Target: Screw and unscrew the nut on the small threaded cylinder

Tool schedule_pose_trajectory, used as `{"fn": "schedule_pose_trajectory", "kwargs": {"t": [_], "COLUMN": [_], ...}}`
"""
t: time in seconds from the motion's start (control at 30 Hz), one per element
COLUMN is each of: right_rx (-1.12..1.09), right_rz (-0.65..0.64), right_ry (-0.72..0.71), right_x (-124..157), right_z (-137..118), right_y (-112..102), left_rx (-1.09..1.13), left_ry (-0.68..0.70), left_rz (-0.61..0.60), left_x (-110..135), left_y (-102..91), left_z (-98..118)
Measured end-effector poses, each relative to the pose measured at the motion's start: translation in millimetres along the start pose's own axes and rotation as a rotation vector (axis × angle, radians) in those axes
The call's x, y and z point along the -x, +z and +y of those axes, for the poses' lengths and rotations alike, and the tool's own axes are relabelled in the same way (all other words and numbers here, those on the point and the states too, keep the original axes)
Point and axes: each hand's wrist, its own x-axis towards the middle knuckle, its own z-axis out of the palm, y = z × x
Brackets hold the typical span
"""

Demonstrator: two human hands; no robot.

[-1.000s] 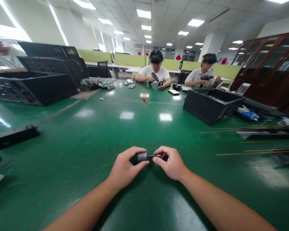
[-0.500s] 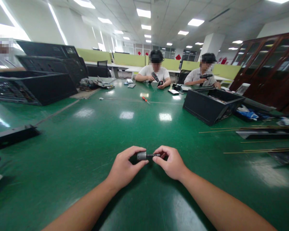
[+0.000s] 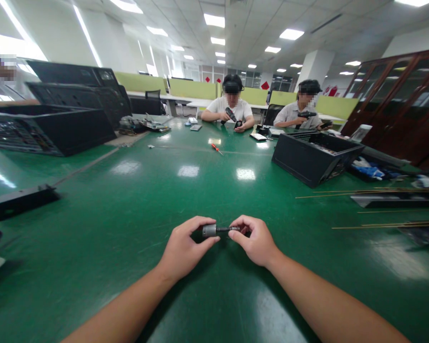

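Observation:
Low over the green table, a small metal piece lies level between my two hands: a grey cylinder on the left with a thin dark shaft running right. My left hand grips the cylinder, thumb below and fingers above. The thumb and fingers of my right hand pinch the far end of the shaft, where grooves or rings show. The fingertips hide part of both ends, and I cannot tell whether the cylinder and shaft are one part.
An orange screwdriver lies farther up the table. Open black computer cases stand at left and right. A black bar and thin brass-coloured rods flank me. Co-workers sit opposite, two holding drill-like tools.
My right hand has shifted very slightly right, and a little more of the shaft shows. Both hands keep their hold.

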Motion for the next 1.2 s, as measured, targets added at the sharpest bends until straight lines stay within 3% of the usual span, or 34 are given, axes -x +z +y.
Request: {"fn": "schedule_pose_trajectory", "kwargs": {"t": [1.2], "right_rx": [-0.045], "right_rz": [0.029], "right_ry": [0.012], "right_x": [-2.1], "right_z": [4.9], "right_y": [-3.2], "left_rx": [-0.024], "left_ry": [-0.036], "left_rz": [0.011], "left_x": [-1.3], "left_y": [-1.9], "left_z": [1.5]}}
